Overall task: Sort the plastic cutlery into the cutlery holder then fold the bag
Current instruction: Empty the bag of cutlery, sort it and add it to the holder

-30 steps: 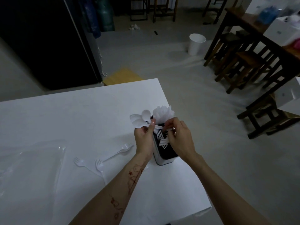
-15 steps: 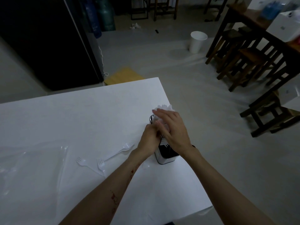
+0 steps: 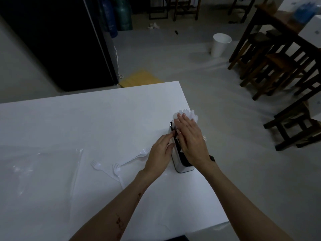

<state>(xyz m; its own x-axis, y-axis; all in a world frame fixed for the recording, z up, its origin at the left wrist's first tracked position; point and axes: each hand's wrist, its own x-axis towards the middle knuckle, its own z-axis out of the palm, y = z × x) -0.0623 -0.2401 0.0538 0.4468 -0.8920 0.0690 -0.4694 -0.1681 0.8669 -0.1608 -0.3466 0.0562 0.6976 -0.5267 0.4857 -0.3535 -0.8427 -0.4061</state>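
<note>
A white and black cutlery holder stands near the right edge of the white table. White plastic spoons stick out of its far end. My right hand lies flat with straight fingers on top of the cutlery in the holder. My left hand touches the holder's left side, fingers loosely bent toward its rim. Three white plastic forks lie on the table left of the holder. A clear plastic bag lies flat at the left.
The table's right edge runs close beside the holder. On the floor beyond stand a white bin, dark wooden stools and a wooden table at the right. A dark cabinet stands at the back left.
A second ago my left hand held white spoons above the holder; they are now in it. My right hand has moved from pinching forks to lying flat over the cutlery.
</note>
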